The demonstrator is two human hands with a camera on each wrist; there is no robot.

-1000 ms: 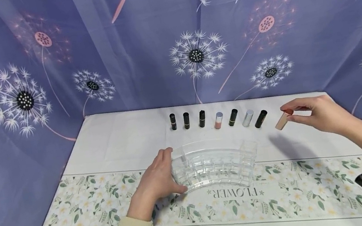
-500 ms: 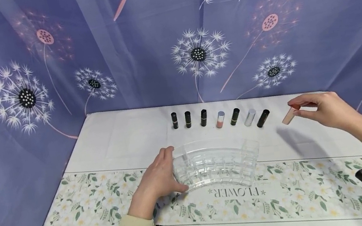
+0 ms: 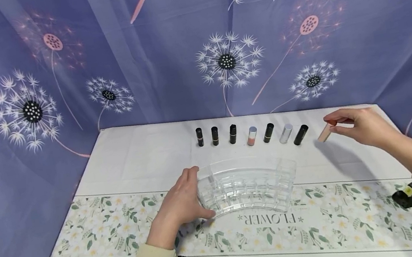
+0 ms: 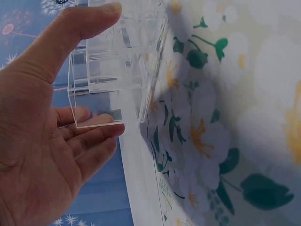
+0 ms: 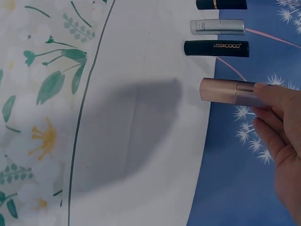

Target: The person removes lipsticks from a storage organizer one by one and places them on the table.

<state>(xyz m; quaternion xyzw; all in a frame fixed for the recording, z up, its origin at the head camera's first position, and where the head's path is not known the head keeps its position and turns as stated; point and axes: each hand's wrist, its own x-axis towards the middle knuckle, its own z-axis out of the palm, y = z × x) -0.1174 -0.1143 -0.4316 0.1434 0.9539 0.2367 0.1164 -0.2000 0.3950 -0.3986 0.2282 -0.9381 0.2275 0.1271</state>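
Note:
My right hand pinches a pinkish-gold lipstick tube by its reddish upper end, between thumb and fingers. In the right wrist view the lipstick tube points away from the fingertips, and the hand's shadow falls on the white cloth. My left hand grips the left end of a clear, curved, compartmented organizer. Seen from the left wrist, the thumb lies along one side of the organizer and the other fingers show behind its clear wall.
Several lipsticks stand in a row at the back, among them a black one nearest my right hand, a silver one and a pink one with a silver cap. A floral band crosses the table; a purple curtain hangs behind.
My right hand moved slightly right with the lipstick tube, then back left toward the row. The left hand stays on the organizer. The head view shifted a little.

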